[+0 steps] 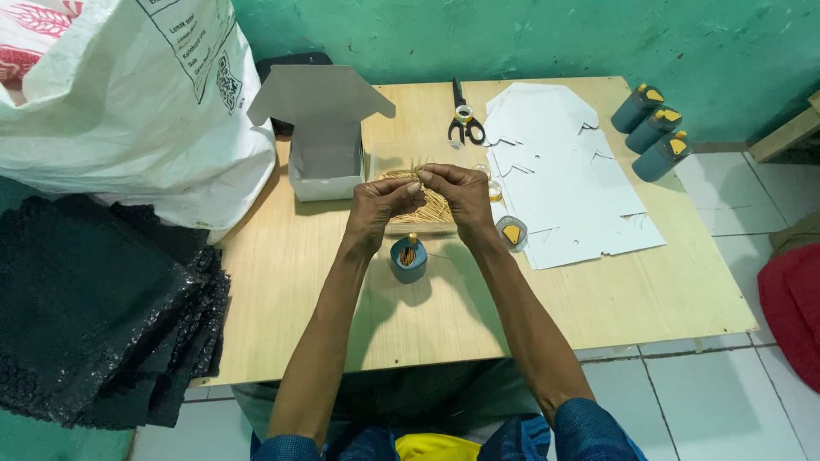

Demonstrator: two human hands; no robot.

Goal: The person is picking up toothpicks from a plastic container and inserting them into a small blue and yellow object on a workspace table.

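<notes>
My left hand (382, 203) and my right hand (461, 192) meet above a clear tray (395, 159) of thin wooden sticks, fingertips pinched together on a small bundle of sticks (418, 167). Just below my hands an open blue-grey round container (409, 259) stands upright with a few sticks in it. Its lid with a yellow flap (512, 232) lies to the right, beside my right wrist.
An open grey cardboard box (325, 137) stands at the back left. Scissors (465, 119) and flat white box cutouts (564, 171) lie at the back right, with three closed blue-grey containers (653, 130). A white sack (137, 102) and black plastic sheets (94, 307) lie left of the wooden table (598, 299).
</notes>
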